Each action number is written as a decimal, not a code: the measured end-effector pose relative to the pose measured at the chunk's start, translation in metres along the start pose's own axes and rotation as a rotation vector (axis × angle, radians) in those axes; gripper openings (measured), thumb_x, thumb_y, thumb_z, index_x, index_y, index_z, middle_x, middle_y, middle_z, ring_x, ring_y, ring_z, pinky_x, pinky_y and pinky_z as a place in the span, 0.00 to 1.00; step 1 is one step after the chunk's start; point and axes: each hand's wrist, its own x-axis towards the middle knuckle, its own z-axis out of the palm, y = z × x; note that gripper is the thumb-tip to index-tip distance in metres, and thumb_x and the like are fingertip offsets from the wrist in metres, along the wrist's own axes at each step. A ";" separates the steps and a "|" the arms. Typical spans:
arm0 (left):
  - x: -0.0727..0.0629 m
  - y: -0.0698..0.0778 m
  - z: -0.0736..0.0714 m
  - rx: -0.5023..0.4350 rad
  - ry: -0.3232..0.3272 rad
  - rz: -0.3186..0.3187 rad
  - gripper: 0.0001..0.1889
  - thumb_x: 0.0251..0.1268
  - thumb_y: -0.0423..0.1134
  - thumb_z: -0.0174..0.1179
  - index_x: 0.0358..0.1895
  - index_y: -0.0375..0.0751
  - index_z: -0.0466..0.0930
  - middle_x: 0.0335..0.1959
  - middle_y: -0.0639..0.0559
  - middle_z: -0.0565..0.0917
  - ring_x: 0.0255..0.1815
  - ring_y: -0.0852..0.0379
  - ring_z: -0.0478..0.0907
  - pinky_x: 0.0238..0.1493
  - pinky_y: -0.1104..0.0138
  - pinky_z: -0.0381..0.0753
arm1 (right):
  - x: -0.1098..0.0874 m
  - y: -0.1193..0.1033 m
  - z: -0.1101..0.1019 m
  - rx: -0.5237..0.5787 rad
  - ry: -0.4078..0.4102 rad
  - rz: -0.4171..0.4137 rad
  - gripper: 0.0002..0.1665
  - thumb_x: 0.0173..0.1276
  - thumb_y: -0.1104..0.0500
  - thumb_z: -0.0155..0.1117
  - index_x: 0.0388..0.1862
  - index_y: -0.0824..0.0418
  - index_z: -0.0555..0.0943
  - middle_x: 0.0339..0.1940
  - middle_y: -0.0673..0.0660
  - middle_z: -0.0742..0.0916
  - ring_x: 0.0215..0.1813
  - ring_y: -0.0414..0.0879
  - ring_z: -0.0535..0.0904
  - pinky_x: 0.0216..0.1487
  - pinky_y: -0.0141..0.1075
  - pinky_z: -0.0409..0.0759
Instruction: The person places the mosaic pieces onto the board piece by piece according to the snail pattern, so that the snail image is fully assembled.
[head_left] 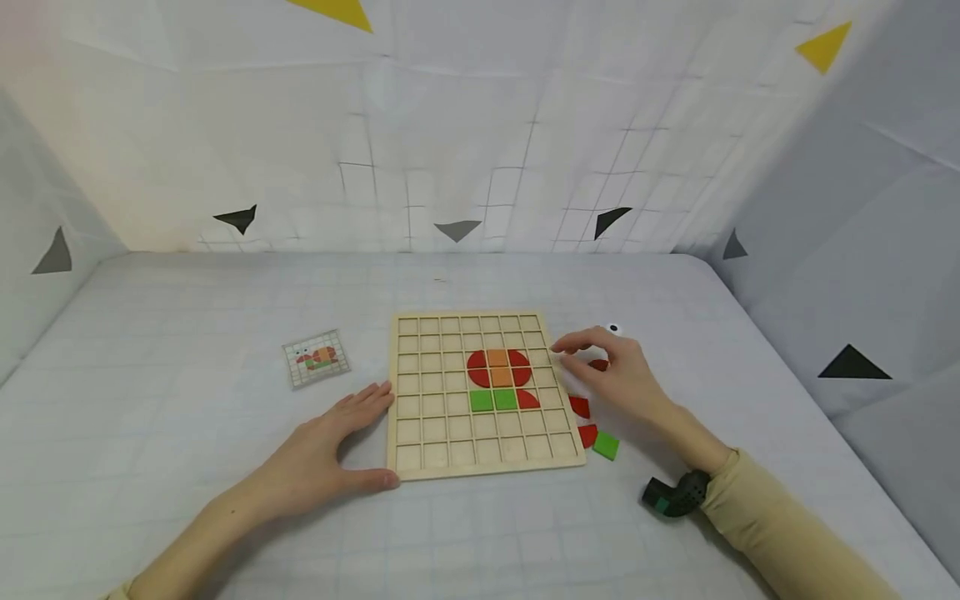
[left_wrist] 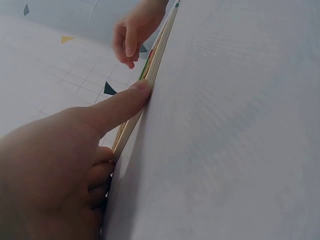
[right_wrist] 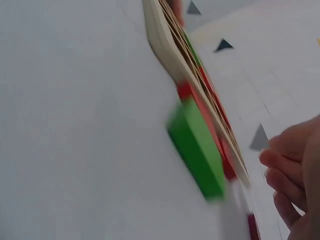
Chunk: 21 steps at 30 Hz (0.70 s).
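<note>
A wooden grid board (head_left: 408,429) lies flat in the middle of the table. In its cells sit orange squares (head_left: 497,358), red rounded pieces (head_left: 477,367) on both sides of them, and green squares (head_left: 482,401) below with a red quarter piece (head_left: 527,400). My left hand (head_left: 315,458) rests at the board's left edge, thumb (left_wrist: 125,102) and fingertips touching it. Over the board's right edge hovers my right hand (head_left: 615,375), thumb and forefinger slightly apart, with nothing visible between them. Beside the board lie loose red pieces (head_left: 579,407) and a green square (head_left: 606,446).
Left of the board lies a small clear card (head_left: 317,358) with a gridded coloured picture. A white eye piece (head_left: 613,328) and another red piece (head_left: 599,364) are partly behind the right hand. A black device (head_left: 678,496) sits at the right wrist. White sheets surround the table.
</note>
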 end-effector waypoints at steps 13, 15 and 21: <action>0.002 0.000 0.000 0.001 -0.006 0.002 0.52 0.48 0.72 0.68 0.78 0.58 0.60 0.80 0.61 0.58 0.80 0.44 0.55 0.72 0.37 0.58 | -0.006 0.041 -0.033 0.062 -0.082 -0.040 0.24 0.61 0.82 0.55 0.51 0.64 0.83 0.46 0.60 0.89 0.51 0.51 0.81 0.63 0.30 0.71; 0.002 0.000 0.000 -0.004 -0.006 -0.003 0.52 0.48 0.72 0.68 0.78 0.58 0.60 0.80 0.62 0.58 0.80 0.44 0.55 0.73 0.37 0.58 | -0.006 0.034 -0.034 0.065 -0.098 -0.065 0.27 0.57 0.85 0.52 0.51 0.67 0.83 0.46 0.64 0.88 0.50 0.55 0.81 0.63 0.30 0.71; 0.000 0.000 0.000 -0.001 0.001 -0.002 0.52 0.48 0.71 0.68 0.78 0.57 0.61 0.80 0.61 0.58 0.80 0.45 0.55 0.73 0.38 0.58 | -0.004 0.012 -0.036 0.022 -0.095 -0.056 0.23 0.59 0.84 0.54 0.50 0.71 0.83 0.44 0.66 0.88 0.48 0.58 0.82 0.60 0.35 0.75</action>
